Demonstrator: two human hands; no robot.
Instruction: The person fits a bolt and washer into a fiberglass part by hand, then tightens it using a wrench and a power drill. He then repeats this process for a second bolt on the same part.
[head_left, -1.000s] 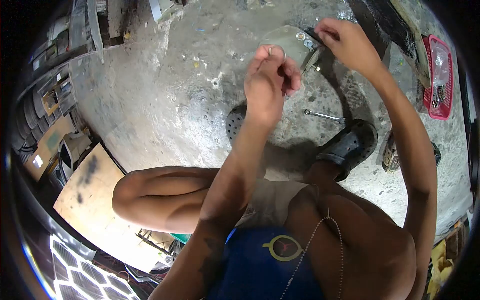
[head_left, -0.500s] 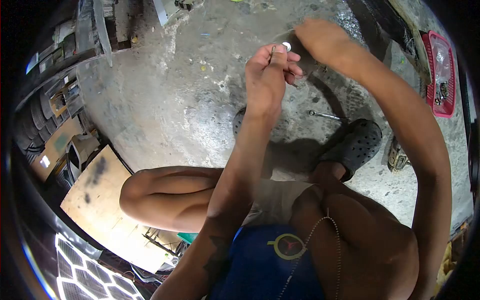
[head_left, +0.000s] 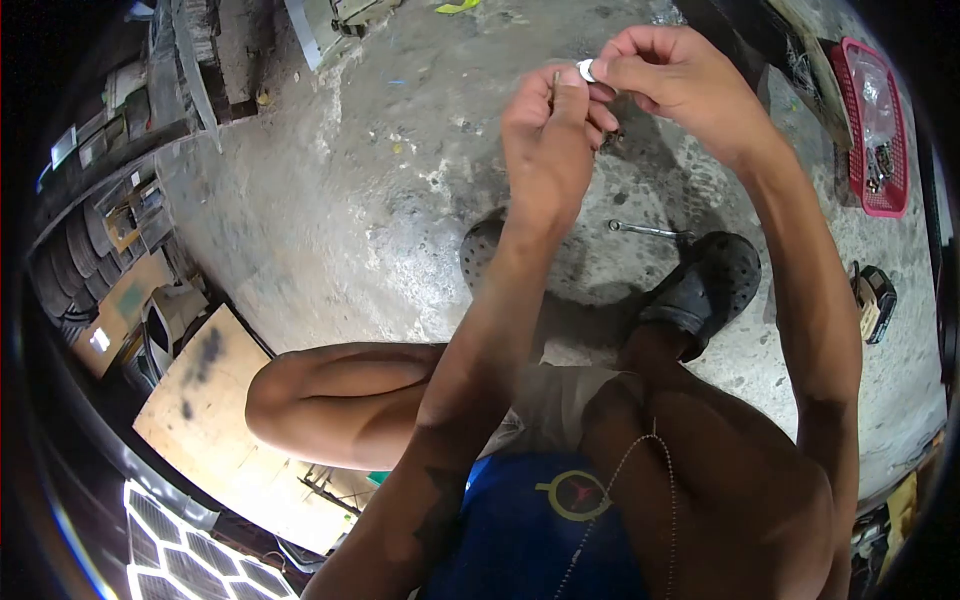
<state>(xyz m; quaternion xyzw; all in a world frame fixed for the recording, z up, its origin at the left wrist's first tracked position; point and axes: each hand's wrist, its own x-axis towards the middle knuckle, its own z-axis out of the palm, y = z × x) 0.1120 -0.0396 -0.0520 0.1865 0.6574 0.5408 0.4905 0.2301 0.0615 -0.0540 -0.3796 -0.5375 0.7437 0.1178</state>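
A small round white piece [head_left: 586, 71] is between my two hands, above the concrete floor. My left hand [head_left: 550, 140] is closed, with a thin dark rod [head_left: 556, 88] between its thumb and fingers and the white piece at its fingertips. From the right, my right hand [head_left: 680, 85] pinches the white piece with thumb and forefinger, its other fingers curled. The two hands nearly touch at the fingertips. What lies beneath the left fingers is too small to make out.
A metal wrench [head_left: 650, 230] lies on the floor beside my dark clog [head_left: 722, 280]. At the right are a pink basket [head_left: 858, 180] with small metal parts and a dark-and-tan device [head_left: 877, 303]. A wooden board [head_left: 210, 400] is at the lower left.
My right hand has come down from above and now meets the white piece. My left hand has shifted slightly up and right. The view has also moved a little.
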